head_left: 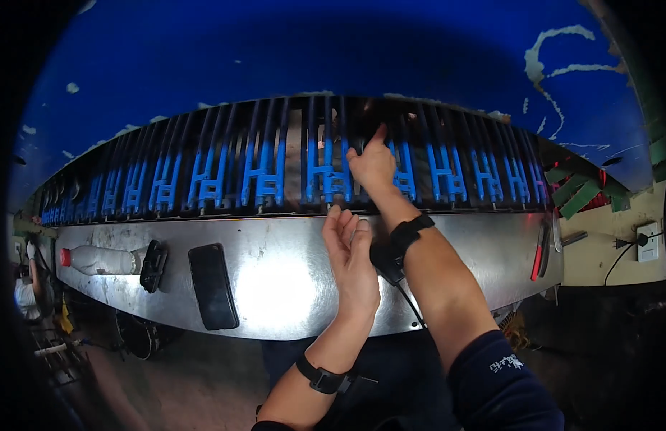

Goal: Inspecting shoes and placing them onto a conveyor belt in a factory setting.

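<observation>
Two bare hands work at a long row of blue plastic clips (pixel 325 172) that stand side by side in dark slots, right across the view. The right hand (pixel 372 164) reaches up into the row near its middle. Its pointing finger sticks up between two clips and the other fingers curl against the blue pieces. It may be pinching one clip, but the view is too dark there to be sure. The left hand (pixel 351 255) is lower, flat and open, with nothing in it. Its fingertips (pixel 336 213) just touch the edge where the clip row meets the shiny metal shelf (pixel 275 287).

A black phone (pixel 212 286) lies on the shelf, well left of the hands. Farther left a white bottle with a red cap (pixel 99 260) lies on its side, just beside a small black clip-like thing (pixel 154 266). A red-handled tool (pixel 540 251) rests near the shelf's right end. Between the phone and the left hand the metal is bare and bright. The near edge of the shelf curves just above the person's lap. Behind the row stands a blue wall (pixel 311 50) with chipped paint.
</observation>
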A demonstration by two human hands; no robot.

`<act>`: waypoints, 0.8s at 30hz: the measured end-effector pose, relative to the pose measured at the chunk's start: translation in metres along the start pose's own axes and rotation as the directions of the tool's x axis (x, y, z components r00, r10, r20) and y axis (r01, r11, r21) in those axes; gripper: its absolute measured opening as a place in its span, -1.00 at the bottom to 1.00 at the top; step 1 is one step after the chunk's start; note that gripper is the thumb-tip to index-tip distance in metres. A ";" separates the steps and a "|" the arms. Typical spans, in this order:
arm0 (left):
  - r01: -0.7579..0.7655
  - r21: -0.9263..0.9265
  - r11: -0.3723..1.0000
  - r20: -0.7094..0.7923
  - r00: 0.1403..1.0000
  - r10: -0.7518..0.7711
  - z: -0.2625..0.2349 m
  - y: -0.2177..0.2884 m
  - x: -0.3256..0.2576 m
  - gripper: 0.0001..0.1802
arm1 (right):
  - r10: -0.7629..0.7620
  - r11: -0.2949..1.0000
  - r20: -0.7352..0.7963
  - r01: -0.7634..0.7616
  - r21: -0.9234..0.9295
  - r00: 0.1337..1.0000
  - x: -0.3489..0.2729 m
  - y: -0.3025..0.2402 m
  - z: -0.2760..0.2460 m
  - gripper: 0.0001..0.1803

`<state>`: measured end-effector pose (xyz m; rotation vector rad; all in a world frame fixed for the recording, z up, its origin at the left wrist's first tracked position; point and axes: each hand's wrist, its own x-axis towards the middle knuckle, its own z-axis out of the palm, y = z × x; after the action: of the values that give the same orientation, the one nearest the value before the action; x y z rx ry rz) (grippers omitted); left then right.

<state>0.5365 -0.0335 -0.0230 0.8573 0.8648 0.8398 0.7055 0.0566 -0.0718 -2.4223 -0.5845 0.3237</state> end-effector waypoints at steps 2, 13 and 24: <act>0.008 0.087 0.996 0.009 1.000 -0.008 0.002 0.002 0.003 -0.37 | 0.032 0.999 0.067 -0.029 -0.044 0.997 0.001 0.001 -0.022 0.00; -0.975 0.205 0.090 0.771 0.218 0.599 -0.059 0.113 -0.140 -0.53 | -0.444 0.721 0.300 0.138 0.679 0.844 -0.339 0.027 -0.236 -0.10; -0.161 -0.161 0.974 0.714 0.663 0.227 -0.128 0.184 -0.273 -0.30 | -0.874 0.401 0.027 0.691 0.602 0.484 -0.443 -0.003 -0.308 -0.74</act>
<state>0.2679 -0.1623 0.1670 1.1102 0.0175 0.6182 0.4299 -0.3124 0.2088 -1.2993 -1.5344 0.4062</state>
